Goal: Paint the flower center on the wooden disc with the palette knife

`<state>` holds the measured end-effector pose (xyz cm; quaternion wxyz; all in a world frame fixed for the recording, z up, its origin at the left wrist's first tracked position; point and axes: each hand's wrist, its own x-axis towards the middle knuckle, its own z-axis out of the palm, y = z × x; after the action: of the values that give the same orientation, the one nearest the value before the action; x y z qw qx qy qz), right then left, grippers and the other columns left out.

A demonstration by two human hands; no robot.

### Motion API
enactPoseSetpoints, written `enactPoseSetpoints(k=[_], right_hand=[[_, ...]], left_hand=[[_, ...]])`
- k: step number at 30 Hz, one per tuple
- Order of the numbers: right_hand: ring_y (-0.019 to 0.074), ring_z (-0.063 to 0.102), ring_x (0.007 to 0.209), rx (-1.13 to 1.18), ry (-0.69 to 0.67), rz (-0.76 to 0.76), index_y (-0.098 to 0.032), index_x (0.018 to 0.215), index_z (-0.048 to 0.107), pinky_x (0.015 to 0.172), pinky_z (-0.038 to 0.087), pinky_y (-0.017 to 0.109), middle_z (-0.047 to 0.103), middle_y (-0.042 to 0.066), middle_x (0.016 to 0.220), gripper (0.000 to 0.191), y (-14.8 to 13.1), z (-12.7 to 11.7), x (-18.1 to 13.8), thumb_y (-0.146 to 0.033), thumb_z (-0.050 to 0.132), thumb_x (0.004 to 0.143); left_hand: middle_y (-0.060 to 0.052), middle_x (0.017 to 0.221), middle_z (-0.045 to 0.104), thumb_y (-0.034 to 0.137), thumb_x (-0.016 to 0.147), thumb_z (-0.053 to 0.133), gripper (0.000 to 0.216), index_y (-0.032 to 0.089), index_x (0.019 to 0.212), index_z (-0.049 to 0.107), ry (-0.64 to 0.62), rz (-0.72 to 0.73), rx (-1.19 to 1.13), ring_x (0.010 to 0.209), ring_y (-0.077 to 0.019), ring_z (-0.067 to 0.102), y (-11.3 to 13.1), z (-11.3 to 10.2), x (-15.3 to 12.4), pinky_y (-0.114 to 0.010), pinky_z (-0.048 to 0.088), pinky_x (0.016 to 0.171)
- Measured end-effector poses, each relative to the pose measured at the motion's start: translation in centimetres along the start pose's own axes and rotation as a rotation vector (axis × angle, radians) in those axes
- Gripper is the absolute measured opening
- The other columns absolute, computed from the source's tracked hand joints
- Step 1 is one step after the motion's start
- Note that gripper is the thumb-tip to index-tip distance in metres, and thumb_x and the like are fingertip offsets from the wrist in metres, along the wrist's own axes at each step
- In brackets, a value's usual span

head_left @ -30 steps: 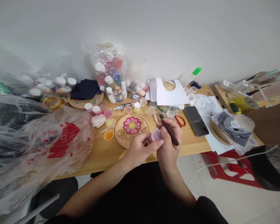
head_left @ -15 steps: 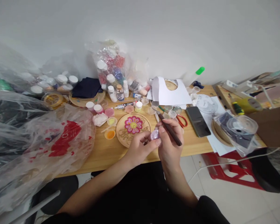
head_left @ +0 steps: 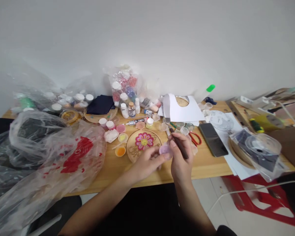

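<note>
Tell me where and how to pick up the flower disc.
Pinch the disc by its near-left rim, probably coming in low from that side: it lies flat, its flower sits farther back, and the left grip hides the near-right rim.

Translucent plastic cup (head_left: 165,149), wooden table (head_left: 208,166), glossy phone (head_left: 213,140); matt paper (head_left: 184,113)

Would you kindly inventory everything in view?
Table: one, light wood, centre
Small cup: one, lilac, centre
Slim tool: one, brown, beside cup
Flower disc: one, tan and pink, centre
Open pots: several, mixed colours, around disc
B-7000 tube: one, silver and black, behind disc
Lidded jars: many, white lids, back left
Folded cloth: one, navy, back left
Cut paper: one, white, back
Phone: one, dark, right
Printed bag: one, clear, red print, left
Stool: one, red, floor right
Left hand: one, bare, holding cup
Right hand: one, bare, holding tool
</note>
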<state>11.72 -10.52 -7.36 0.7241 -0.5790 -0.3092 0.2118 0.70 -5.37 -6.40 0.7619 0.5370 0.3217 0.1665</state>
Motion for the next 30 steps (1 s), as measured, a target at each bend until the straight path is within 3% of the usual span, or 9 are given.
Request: enactPoseSetpoints(k=[5, 8, 11, 14, 20, 24, 30], right_hand=[[0.0113, 0.059, 0.071, 0.044, -0.022, -0.041, -0.025, 0.105, 0.068, 0.055, 0.047, 0.024, 0.066, 0.001, 0.090, 0.016, 0.6, -1.2, 0.4, -0.030, 0.066, 0.090], [0.0110, 0.057, 0.069, 0.008, -0.015, -0.040, -0.025, 0.104, 0.067, 0.056, 0.047, 0.025, 0.065, 0.001, 0.088, 0.015, 0.7, -1.8, 0.3, -0.031, 0.065, 0.091], [0.0115, 0.058, 0.070, -0.015, -0.014, -0.039, -0.024, 0.103, 0.067, 0.057, 0.048, 0.025, 0.065, 0.001, 0.088, 0.014, 0.6, -2.1, 0.0, -0.031, 0.064, 0.091], [0.0124, 0.060, 0.074, -0.021, -0.012, -0.036, -0.024, 0.104, 0.067, 0.058, 0.048, 0.025, 0.065, 0.001, 0.088, 0.015, 0.4, -2.0, -0.1, -0.031, 0.064, 0.091], [0.0103, 0.058, 0.069, -0.004, -0.019, -0.042, -0.025, 0.104, 0.068, 0.054, 0.044, 0.024, 0.065, 0.001, 0.089, 0.014, 0.1, -2.1, -0.3, -0.031, 0.063, 0.092], [0.0110, 0.058, 0.069, -0.009, 0.009, -0.029, -0.024, 0.104, 0.067, 0.054, 0.044, 0.024, 0.065, 0.001, 0.090, 0.016, 0.1, -2.2, -0.3, -0.033, 0.064, 0.091], [0.0112, 0.059, 0.069, -0.021, -0.003, -0.040, -0.025, 0.104, 0.066, 0.055, 0.045, 0.025, 0.065, 0.001, 0.090, 0.015, 0.1, -2.1, -0.3, -0.033, 0.063, 0.092]], left_hand=[[-0.005, 0.082, 0.069, 0.057, 0.079, 0.065, 0.038, 0.019, 0.082, 0.065, 0.213, 0.054, 0.498, 0.072, -0.0183, 0.059, 4.1, -5.4, -0.5, -0.028, 0.041, 0.063], [-0.004, 0.072, 0.065, 0.054, 0.077, 0.070, 0.036, 0.019, 0.073, 0.062, 0.381, -0.068, 0.979, 0.064, -0.0182, 0.054, 7.3, -8.8, -0.4, -0.028, 0.032, 0.059], [-0.003, 0.065, 0.057, 0.050, 0.079, 0.073, 0.036, 0.019, 0.066, 0.060, 0.378, -0.173, 1.318, 0.058, -0.0162, 0.044, 9.8, -11.2, 0.6, -0.029, 0.026, 0.061], [-0.004, 0.063, 0.059, 0.038, 0.078, 0.073, 0.027, 0.019, 0.063, 0.064, 0.232, -0.329, 1.337, 0.059, -0.0180, 0.047, 10.6, -12.4, 2.1, -0.030, 0.027, 0.063], [0.001, 0.047, 0.049, 0.023, 0.079, 0.069, 0.031, 0.016, 0.051, 0.058, 0.071, -0.332, 1.328, 0.051, -0.0114, 0.040, 10.2, -12.4, 4.8, -0.026, 0.025, 0.058], [0.002, 0.042, 0.048, 0.026, 0.076, 0.074, 0.033, 0.017, 0.048, 0.058, -0.023, -0.381, 1.284, 0.044, -0.0106, 0.038, 10.2, -12.4, 6.0, -0.026, 0.022, 0.051], [0.006, 0.041, 0.047, 0.018, 0.074, 0.079, 0.035, 0.014, 0.048, 0.057, -0.066, -0.312, 1.132, 0.046, -0.0066, 0.034, 10.0, -12.9, 6.8, -0.022, 0.020, 0.052]])
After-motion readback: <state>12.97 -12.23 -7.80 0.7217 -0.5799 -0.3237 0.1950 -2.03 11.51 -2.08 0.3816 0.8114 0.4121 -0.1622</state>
